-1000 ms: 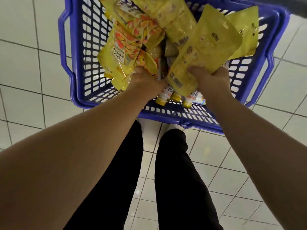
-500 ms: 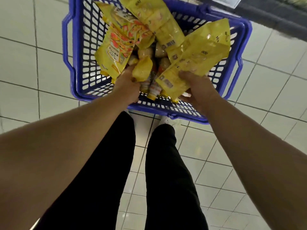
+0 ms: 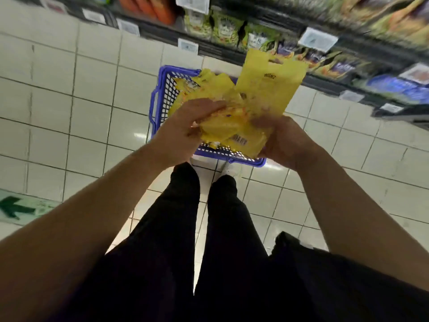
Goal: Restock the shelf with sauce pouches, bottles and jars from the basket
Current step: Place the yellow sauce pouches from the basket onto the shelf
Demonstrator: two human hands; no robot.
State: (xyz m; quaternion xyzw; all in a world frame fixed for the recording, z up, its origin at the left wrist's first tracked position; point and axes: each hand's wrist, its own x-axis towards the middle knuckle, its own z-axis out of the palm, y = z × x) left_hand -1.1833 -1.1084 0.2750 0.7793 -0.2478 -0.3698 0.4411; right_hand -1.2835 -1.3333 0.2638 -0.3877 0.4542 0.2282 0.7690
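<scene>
You are standing on a floor of pale square tiles with dark joints. At eight o'clock a green arrow sticker is lying on it. Ceiling light is reflecting in the tiles at six o'clock.

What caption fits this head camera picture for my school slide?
Both hands, left hand and right hand, grip yellow sauce pouches above the blue basket.

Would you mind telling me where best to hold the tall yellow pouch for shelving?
Probably its lower end, from below, as the right hand does: the pouch stands upright with its flat top free to lead onto the shelf.
</scene>
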